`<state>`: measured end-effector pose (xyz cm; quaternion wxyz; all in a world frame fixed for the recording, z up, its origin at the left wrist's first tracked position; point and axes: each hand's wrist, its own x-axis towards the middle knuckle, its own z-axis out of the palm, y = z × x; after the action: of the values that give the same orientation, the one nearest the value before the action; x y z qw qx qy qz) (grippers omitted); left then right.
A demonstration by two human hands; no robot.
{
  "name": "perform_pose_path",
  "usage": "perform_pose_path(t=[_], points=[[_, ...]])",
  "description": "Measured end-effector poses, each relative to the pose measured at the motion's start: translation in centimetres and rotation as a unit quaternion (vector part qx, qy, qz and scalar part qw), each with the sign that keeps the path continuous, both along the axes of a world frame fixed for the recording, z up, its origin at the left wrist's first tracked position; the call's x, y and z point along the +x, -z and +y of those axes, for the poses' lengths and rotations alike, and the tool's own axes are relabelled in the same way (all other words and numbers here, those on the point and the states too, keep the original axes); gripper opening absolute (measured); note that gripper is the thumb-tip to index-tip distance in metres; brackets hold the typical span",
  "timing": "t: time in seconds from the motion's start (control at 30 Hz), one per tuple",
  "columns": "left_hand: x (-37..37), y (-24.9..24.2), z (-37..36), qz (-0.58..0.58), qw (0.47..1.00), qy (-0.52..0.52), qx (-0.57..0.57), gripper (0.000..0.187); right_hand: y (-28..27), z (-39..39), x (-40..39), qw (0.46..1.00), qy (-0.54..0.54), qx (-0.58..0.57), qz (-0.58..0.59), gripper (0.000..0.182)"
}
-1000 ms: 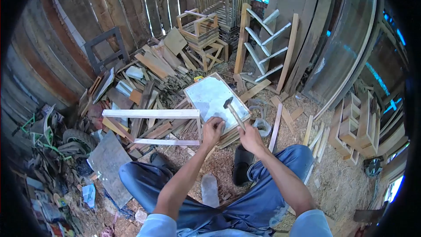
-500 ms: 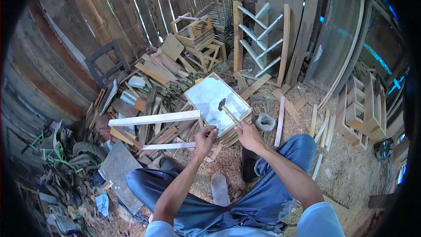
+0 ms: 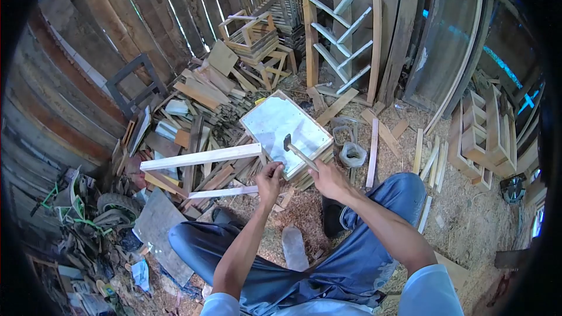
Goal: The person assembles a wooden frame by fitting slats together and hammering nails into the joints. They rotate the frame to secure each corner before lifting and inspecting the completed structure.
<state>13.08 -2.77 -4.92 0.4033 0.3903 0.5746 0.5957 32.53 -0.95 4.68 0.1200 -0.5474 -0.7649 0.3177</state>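
Note:
My right hand (image 3: 332, 181) is closed around the wooden handle of a hammer (image 3: 301, 155). Its dark head hangs over the white-topped panel (image 3: 281, 114), which has wooden edges and sits in front of me on stacked wood. My left hand (image 3: 270, 182) is at the panel's near left corner, fingertips pinched together; whatever they hold is too small to make out. Beside that hand, a long pale wooden strip (image 3: 202, 157) runs out to the left, with a second pale strip (image 3: 225, 192) below it. Their right ends lie close to my left fingers.
Scrap wood (image 3: 205, 90) is heaped at the back left. Plastic containers (image 3: 353, 155) stand right of the panel, near loose strips (image 3: 433, 164). Wooden frames (image 3: 342, 47) lean at the back; a box-like wooden unit (image 3: 483, 134) stands right. Shavings cover the floor.
The hammer head has shifted slightly left over the panel. My left hand stays at the corner, still pinched. The whole view has shifted a little.

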Motion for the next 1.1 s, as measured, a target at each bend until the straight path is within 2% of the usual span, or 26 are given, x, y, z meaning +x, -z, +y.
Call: perform_pose_path(t=[0.07,0.2,0.3,0.4,0.5,0.6,0.7,0.77,0.93,1.0,1.07,1.1], points=[[0.4,-0.8,0.0,0.225,0.973,0.0,0.058,0.013,0.5,-0.3,0.1,1.0,0.003,-0.008,0.013,0.031],[0.3,0.3,0.4,0.286,0.949,-0.021,0.131,0.011,-1.3,-1.3,0.2,0.999,-0.037,-0.002,0.012,0.029],[0.8,-0.1,-0.1,0.267,0.959,-0.036,0.092,0.01,-1.5,-1.6,0.5,0.998,-0.032,-0.047,0.016,0.03],[0.8,-0.3,0.1,0.287,0.953,-0.032,0.089,0.011,-0.5,-1.9,0.5,0.999,-0.026,-0.013,0.013,0.032],[0.8,-0.3,0.1,0.255,0.965,-0.024,0.049,0.009,0.7,-1.7,0.5,0.999,-0.034,0.015,0.001,0.033],[0.6,-0.3,0.2,0.265,0.961,-0.027,0.074,0.009,0.3,-1.7,0.4,0.996,-0.066,-0.031,-0.051,0.032],[0.6,-0.9,0.1,0.28,0.959,0.001,0.048,0.009,-1.2,-1.9,0.0,0.999,-0.03,-0.032,-0.004,0.032],[0.6,-1.1,0.1,0.304,0.951,-0.004,0.057,0.01,-1.7,-1.9,-0.3,0.998,-0.033,0.032,0.044,0.032],[0.4,-0.9,0.1,0.361,0.925,-0.027,0.116,0.013,-1.2,-1.2,-0.4,0.998,-0.035,0.028,0.04,0.031],[-0.1,-1.0,-0.5,0.302,0.951,0.036,0.054,0.015,-1.0,-1.3,-0.5,0.998,-0.038,0.025,0.042,0.031],[-0.5,-1.4,-0.7,0.322,0.944,0.041,0.051,0.014,-1.0,-1.2,-0.6,0.997,-0.031,0.022,0.061,0.031],[-0.3,-2.1,-0.7,0.259,0.965,0.042,0.022,0.013,-0.8,-1.0,-0.6,0.998,-0.032,0.037,0.048,0.031]])
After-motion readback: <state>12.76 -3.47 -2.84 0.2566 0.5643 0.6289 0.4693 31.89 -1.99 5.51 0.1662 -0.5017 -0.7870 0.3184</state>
